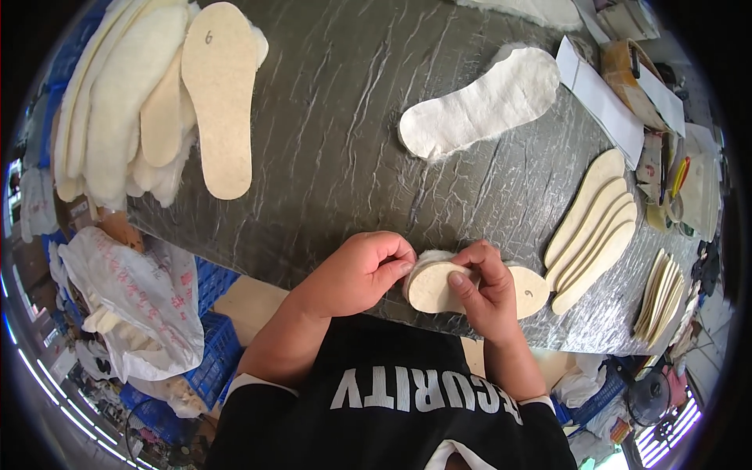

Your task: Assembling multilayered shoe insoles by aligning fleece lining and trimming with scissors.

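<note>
Close to the table's near edge lies a cream insole [435,288] with white fleece showing along its far side. My right hand [487,291] grips it across the middle, thumb on top and fingers over the far edge. At the insole's left end, my left hand [366,270] pinches thumb and forefinger together at the fleecy rim; whether a bit of fleece is between them is too small to tell. The insole's right end carries a small dark mark. Farther off, a white fleece insole piece [487,102] lies alone on the table.
The table has a dark, crinkled plastic cover [329,157]. Fleecy insoles [117,110] pile up at the far left, beside a flat cream insole [222,102]. Several insoles [591,235] fan out at right, near an upright-edged stack [659,298]. Blue crates [215,356] stand below left.
</note>
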A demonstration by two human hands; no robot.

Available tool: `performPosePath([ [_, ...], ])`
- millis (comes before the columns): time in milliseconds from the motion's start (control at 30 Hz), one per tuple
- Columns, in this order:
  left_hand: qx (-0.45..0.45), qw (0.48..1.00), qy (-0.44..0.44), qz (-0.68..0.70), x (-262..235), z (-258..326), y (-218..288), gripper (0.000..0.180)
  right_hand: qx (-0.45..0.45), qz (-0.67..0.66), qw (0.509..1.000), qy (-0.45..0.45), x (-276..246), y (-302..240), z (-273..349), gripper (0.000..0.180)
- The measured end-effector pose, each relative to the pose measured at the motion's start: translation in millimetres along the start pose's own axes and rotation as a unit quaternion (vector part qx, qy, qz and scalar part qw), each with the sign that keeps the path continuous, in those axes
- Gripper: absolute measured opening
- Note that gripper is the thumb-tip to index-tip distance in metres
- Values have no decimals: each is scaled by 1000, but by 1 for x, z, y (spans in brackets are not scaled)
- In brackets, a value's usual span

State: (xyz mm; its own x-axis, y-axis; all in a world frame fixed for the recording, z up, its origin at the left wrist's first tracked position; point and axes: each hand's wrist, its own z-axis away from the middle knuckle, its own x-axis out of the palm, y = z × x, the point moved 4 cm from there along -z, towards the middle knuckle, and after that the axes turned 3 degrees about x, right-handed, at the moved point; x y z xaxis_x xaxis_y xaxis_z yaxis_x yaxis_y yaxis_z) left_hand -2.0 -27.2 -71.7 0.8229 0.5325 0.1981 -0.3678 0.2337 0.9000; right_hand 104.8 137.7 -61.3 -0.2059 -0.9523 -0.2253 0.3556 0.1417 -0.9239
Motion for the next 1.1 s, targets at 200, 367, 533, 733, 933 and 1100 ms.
performPosePath([
  [200,-13,999,28,30,3,-1,0,8,-2,10,1000,12,2,2,1,14],
  [367,-40,998,-4,43,5,1,2,10,-4,14,1000,23,4,2,2,15],
  [533,-53,997,3,51,7,3,8,10,-26,34,998,38,5,-1,2,15],
  [733,-18,986,47,158,15,9,8,9,-94,70,990,74,7,-4,2,16],
  [933,-76,992,24,101,16,14,-4,25,-162,116,979,48,8,-7,6,20],
  [1100,-43,987,51,144,14,14,-5,15,-202,106,974,-7,6,-13,3,20],
])
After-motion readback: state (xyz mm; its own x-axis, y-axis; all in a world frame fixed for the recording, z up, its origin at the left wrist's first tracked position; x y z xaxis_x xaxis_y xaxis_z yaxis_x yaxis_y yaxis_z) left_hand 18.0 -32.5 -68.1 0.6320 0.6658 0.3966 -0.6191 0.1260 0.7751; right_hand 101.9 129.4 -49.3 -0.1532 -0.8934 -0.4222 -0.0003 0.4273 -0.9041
